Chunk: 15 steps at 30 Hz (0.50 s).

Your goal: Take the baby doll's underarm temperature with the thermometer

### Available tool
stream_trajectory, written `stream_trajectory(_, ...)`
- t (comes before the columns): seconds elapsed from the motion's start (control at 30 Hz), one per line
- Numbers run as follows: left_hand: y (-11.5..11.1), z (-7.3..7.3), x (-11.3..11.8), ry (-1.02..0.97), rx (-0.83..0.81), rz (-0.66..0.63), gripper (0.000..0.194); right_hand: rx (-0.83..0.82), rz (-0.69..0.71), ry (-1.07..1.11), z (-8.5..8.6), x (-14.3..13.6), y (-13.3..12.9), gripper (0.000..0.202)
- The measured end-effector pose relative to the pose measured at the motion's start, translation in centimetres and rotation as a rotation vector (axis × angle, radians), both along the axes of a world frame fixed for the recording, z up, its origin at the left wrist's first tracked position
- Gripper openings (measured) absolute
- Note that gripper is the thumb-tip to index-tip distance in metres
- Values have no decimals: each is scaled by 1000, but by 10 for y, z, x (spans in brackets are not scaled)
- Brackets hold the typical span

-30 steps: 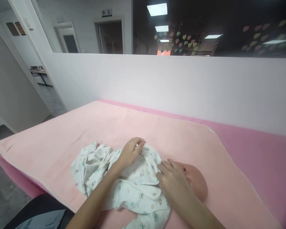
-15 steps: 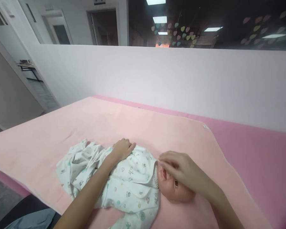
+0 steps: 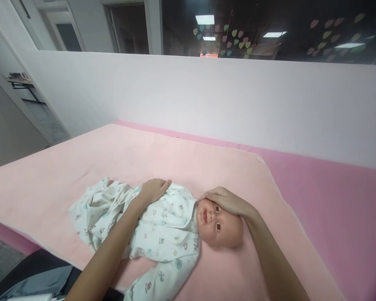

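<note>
A baby doll's head (image 3: 227, 230) lies face up, its top pointing right, on a pale pink mat (image 3: 90, 154). White printed clothing (image 3: 172, 234) covers the doll's body and stretches left into a crumpled part (image 3: 95, 209). My left hand (image 3: 154, 190) lies flat and open on the clothing at the doll's far side, its fingertips partly hidden beyond the edge. My right hand (image 3: 224, 200) rests on the far side of the doll's head, palm down with its fingers stretched toward the neck. The doll's eyes and mouth show below this hand.
The mat lies over a brighter pink surface (image 3: 341, 192) that shows at the right. A white low wall (image 3: 207, 96) with dark glass above it runs behind. My clothed lap (image 3: 40, 284) is at the lower left, and a small table (image 3: 20, 81) stands far left.
My right hand has shifted from over the doll's face to the far side of its head and flattened, uncovering both eyes. My left hand stays on the clothing. The camera view has shifted slightly.
</note>
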<state>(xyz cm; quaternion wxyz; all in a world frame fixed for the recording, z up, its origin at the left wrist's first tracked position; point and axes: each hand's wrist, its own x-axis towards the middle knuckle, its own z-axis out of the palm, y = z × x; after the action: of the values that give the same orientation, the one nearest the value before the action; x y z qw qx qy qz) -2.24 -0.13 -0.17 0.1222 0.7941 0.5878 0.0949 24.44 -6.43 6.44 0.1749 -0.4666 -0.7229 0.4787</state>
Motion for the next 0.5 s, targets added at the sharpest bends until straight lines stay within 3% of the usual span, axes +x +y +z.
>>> stream_trajectory(0.5, -3, 1, -1, -17, 16, -14, 59, 19, -26, 2, 3, -4, -11, 41)
